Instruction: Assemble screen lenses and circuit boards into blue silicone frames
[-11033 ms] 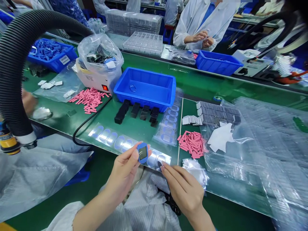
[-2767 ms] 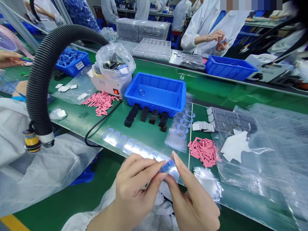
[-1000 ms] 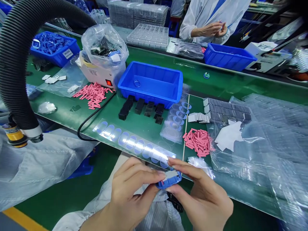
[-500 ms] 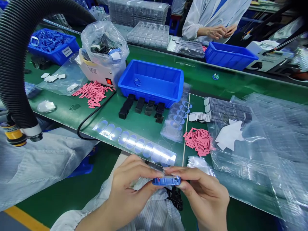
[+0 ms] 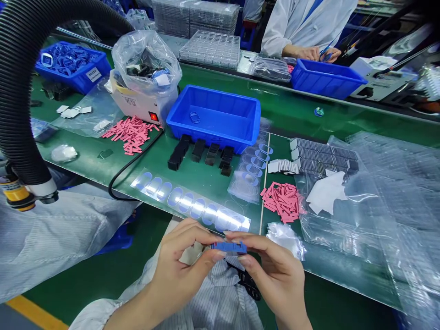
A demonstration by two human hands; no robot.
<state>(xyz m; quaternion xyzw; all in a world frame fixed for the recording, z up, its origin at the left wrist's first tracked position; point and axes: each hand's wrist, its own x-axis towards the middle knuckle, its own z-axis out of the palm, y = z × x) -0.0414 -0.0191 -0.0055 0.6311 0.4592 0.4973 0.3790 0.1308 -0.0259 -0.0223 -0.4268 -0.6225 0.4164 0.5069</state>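
Note:
Between both hands, just off the table's front edge, is a small blue plastic housing (image 5: 229, 247), seen edge-on with a bit of red at its left end. My left hand (image 5: 187, 261) pinches its left end between thumb and fingers. On the other end, my right hand (image 5: 271, 266) closes with its thumb below and fingers above. The housing's flat faces are hidden from view. Beyond the hands lies a clear strip of oval film stickers (image 5: 192, 201). To the right is a pile of pink strips (image 5: 282, 200).
A blue bin (image 5: 213, 112) with one blue frame inside stands mid-table, dark plates (image 5: 178, 153) before it. A black hose (image 5: 17, 91) arches at left. Plastic sheets (image 5: 378, 206) cover the right. Across the table, a co-worker's hands (image 5: 312, 52) work beside another blue bin (image 5: 328, 80).
Both hands have moved slightly left and up with the blue housing, which is turned a little. A small round green piece across the table has shifted right. The co-worker's hands have lowered.

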